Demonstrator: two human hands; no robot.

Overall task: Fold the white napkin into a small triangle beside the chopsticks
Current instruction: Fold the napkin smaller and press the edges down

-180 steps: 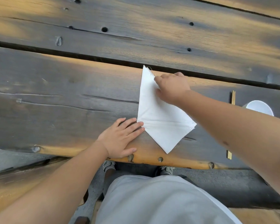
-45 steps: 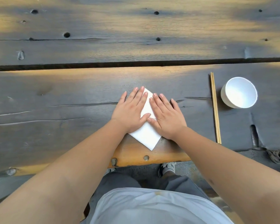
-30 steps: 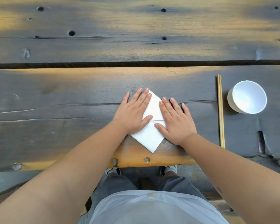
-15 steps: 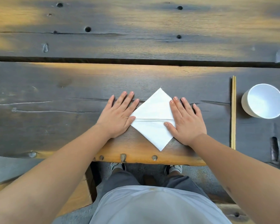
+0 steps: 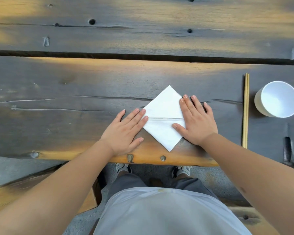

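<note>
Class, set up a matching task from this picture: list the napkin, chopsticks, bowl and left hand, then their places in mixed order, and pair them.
Things:
1. napkin
2. chopsticks
3. bowl
4. left hand

Places:
A. far right on the table
B. flat on the napkin's left corner
C. between the two hands
D. between napkin and bowl

Pairs: 1-C, 2-D, 3-A, 4-B

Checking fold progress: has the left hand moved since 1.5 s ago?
Yes. The left hand slid left off the white folded napkin, away from the wooden chopsticks.
</note>
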